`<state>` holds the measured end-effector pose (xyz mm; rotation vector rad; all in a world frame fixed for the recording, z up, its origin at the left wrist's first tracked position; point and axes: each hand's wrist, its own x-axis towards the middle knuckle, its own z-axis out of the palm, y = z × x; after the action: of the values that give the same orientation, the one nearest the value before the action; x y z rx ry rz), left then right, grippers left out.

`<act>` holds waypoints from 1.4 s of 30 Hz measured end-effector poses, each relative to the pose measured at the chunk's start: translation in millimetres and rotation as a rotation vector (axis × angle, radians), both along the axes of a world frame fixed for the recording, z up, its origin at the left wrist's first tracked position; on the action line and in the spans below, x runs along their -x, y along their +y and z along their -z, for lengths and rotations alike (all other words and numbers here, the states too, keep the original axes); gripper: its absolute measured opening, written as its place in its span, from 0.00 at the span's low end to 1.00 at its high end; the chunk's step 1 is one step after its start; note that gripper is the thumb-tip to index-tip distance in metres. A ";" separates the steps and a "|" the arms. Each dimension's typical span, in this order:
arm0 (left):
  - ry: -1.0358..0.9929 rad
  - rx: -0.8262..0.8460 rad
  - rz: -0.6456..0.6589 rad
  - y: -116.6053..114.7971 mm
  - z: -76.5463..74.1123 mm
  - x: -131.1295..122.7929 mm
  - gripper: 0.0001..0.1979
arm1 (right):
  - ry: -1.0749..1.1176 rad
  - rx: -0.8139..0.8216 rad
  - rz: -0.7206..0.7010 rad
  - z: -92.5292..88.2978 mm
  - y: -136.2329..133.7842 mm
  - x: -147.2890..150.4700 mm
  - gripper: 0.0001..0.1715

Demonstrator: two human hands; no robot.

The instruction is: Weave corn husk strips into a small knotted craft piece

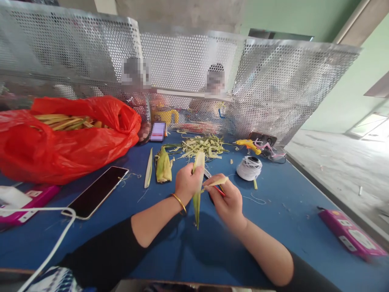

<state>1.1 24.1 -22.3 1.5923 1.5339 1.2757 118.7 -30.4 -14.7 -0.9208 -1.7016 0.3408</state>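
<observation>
The left hand [187, 182] has its fingers closed round a long pale green leaf [197, 209], held nearly upright above the blue table [288, 202]; the right hand [228, 202] pinches a narrow strip [218, 181] of it between thumb and fingertips; something red [220, 191] under that palm is too hidden to name; beyond lie leaf trimmings [203, 146], a spool of white thread [249, 167] and a yellow glue gun [247, 144]; to the left, a dark phone [97, 190] and a red bag [69, 142], cut off by the edge; the white labels on the pink box [352, 233] are too blurred to read.
</observation>
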 end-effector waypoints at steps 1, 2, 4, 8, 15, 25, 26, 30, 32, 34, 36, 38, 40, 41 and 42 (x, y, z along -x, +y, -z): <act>-0.011 0.001 -0.015 1.8 0.9 0.6 0.14 | -0.027 -0.073 -0.030 -2.5 -3.6 -0.6 0.05; -0.024 -0.001 -0.026 3.3 2.0 1.2 0.15 | -0.048 -0.136 -0.059 -4.7 -7.1 -1.2 0.06; -0.054 -0.015 -0.033 5.6 4.2 2.0 0.15 | -0.086 -0.231 -0.102 -7.9 -13.3 -2.2 0.09; -0.080 -0.019 -0.017 7.5 7.2 2.8 0.15 | -0.168 -0.345 -0.178 -10.1 -20.6 -3.3 0.15; -0.038 -0.008 -0.048 13.2 8.2 5.8 0.14 | -0.147 -0.377 -0.299 -19.3 -32.8 -9.7 0.15; 0.117 -0.043 -0.153 27.9 9.9 17.6 0.14 | 0.362 -0.349 -0.165 -47.0 -44.4 -21.4 0.08; 0.140 -0.053 -0.161 28.1 8.8 18.7 0.15 | 0.452 -0.374 -0.117 -51.4 -40.4 -21.6 0.08; 0.104 -0.029 -0.179 28.5 6.3 21.6 0.14 | 0.589 -0.264 0.081 -59.0 -19.0 -28.6 0.02; -0.005 -0.002 -0.150 28.0 6.9 21.5 0.14 | 0.500 0.041 0.108 -49.4 -4.9 -31.0 0.04; -0.161 0.022 -0.093 26.5 7.7 20.3 0.14 | 0.352 0.392 0.057 -30.7 9.7 -29.3 0.11; -0.311 0.055 -0.030 23.4 7.4 18.1 0.15 | 0.193 0.641 0.013 -9.5 21.8 -24.3 0.12; -0.398 0.089 0.016 18.2 5.4 15.1 0.15 | 0.035 0.782 0.034 5.8 29.0 -18.8 0.09; -0.415 0.088 0.048 10.8 2.1 11.1 0.16 | -0.080 0.682 0.085 10.4 31.9 -15.2 0.06; -0.402 0.071 0.068 6.2 0.0 8.8 0.16 | -0.085 0.594 0.111 8.7 32.4 -14.1 0.07; -0.380 0.059 0.096 1.2 -2.0 6.2 0.16 | -0.051 0.509 0.126 5.0 32.9 -13.4 0.09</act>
<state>-5.2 25.3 -20.3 1.2802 1.2320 1.3725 132.1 2.4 -19.7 -1.4097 -1.6197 0.6893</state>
